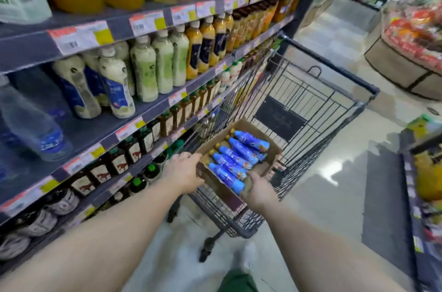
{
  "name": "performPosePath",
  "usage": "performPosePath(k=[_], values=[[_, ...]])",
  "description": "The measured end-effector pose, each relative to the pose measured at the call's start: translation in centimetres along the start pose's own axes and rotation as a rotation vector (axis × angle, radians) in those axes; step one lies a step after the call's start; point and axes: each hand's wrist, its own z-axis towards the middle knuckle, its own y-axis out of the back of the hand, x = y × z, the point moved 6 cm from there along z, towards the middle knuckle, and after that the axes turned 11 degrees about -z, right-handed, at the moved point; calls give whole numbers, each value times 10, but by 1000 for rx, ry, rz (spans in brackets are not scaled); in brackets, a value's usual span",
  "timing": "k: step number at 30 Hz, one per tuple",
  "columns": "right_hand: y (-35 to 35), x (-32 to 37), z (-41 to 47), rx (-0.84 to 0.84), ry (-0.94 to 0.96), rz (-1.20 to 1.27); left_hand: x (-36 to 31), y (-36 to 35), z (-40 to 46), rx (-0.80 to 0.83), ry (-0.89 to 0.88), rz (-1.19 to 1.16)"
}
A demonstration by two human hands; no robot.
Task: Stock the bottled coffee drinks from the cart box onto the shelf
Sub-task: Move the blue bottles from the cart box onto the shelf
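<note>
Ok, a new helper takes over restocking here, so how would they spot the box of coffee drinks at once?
Find the wire shopping cart parked against the drinks shelf. On its near end sits an open brown cardboard box, held by the left hand and right hand. Only it holds blue-wrapped bottles lying flat, unlike the upright shelf bottles.

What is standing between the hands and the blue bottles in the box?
Nothing visible. The cardboard box is open on top, and the blue bottles lie uncovered inside. The left hand grips the box's near-left corner; the right hand holds its near edge, beside the nearest bottle.
</note>
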Motion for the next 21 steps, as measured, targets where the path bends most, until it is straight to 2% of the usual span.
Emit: performPosePath(k=[5,13,18,21], values=[[-27,-5,76,112,59,-11,4,-32,46,28,104,-125],[-61,-49,208,386,149,-64,-14,-98,127,148,384,-383],[-92,-62,257,473,223,-209,-16,-144,172,80,518,-473],[-133,-55,272,547,276,-218,-14,-170,191,127,599,-503]])
